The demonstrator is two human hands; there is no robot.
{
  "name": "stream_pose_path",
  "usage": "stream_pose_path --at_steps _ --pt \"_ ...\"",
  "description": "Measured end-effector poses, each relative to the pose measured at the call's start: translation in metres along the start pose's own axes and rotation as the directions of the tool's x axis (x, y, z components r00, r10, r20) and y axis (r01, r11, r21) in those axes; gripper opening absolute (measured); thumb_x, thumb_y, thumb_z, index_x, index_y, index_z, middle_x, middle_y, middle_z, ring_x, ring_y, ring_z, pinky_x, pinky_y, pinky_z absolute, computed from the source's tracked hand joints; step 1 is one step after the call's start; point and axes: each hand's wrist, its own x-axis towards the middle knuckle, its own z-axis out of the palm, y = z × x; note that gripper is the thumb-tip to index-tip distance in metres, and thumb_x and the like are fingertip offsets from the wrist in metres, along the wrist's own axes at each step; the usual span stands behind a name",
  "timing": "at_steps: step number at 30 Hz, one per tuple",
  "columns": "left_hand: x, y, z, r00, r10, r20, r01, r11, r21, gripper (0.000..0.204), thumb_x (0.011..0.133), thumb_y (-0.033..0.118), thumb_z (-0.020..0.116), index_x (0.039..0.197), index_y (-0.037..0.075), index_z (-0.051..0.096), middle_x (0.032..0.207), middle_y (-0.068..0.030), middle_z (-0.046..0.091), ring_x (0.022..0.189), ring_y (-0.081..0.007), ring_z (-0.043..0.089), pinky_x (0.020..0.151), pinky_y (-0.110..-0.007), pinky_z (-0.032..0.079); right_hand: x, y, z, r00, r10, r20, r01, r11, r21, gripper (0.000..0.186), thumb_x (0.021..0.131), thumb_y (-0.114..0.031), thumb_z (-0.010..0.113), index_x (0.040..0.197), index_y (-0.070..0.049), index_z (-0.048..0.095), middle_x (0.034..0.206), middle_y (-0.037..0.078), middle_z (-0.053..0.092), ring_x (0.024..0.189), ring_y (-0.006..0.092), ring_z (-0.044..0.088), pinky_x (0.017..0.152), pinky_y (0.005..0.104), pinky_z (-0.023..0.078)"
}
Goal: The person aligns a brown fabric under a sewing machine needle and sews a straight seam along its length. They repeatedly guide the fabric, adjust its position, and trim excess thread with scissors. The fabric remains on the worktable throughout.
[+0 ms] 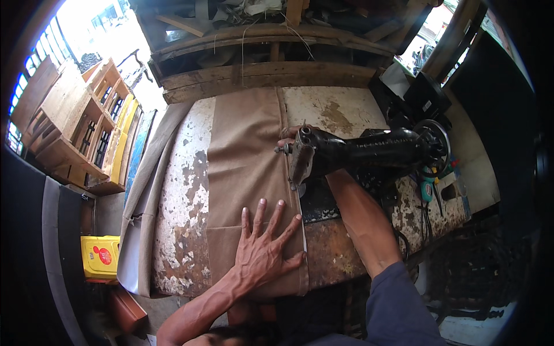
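A wide piece of brown fabric [239, 173] lies across the worn table, its folded right edge running beneath the head of a black sewing machine [358, 151]. Flat on the near part of the fabric rests my left hand [262, 254], fingers spread, with the thumb close to the folded edge. My right forearm passes under the machine's arm. Beyond the needle end, my right hand [293, 134] shows only in part, its bent fingers closed on the fabric's edge; the machine head hides the rest. Needle and presser foot are hard to make out.
Paint peels from the table top [182, 230]. A rolled grey sheet [151, 190] hangs over its left side, near a yellow container [100, 258]. Wooden shelving [271, 75] stands behind. Right of the machine's handwheel [441, 147] lie a green-handled tool [426, 190] and dark cords.
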Motion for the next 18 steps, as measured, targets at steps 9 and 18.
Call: stream_pose_path --at_steps 9,18 --pt "0.025 -0.017 0.001 0.999 0.018 -0.048 -0.018 1.000 -0.003 0.086 0.092 0.070 0.066 0.167 0.032 0.045 0.177 -0.0188 0.029 0.164 -0.0520 0.010 0.130 -0.073 0.005 0.035 -0.034 0.040 0.835 -0.095 -0.541 -0.397 0.576 -0.715 0.035 0.090 -0.037 0.082 0.091 -0.003 0.074 0.086 0.016 0.073 0.084 0.0334 0.074 0.075 0.0478 0.055" --pt "0.049 -0.036 0.006 0.994 0.035 -0.106 -0.033 0.999 0.029 0.075 0.094 0.070 0.065 0.162 0.039 0.052 0.176 -0.0166 0.031 0.165 -0.0510 0.011 0.129 -0.075 0.004 0.056 -0.037 0.037 0.770 -0.274 -0.576 -0.460 0.387 -0.799 0.034 0.088 -0.034 0.087 0.099 -0.004 0.077 0.091 0.019 0.074 0.084 0.0358 0.072 0.080 0.0468 0.054"
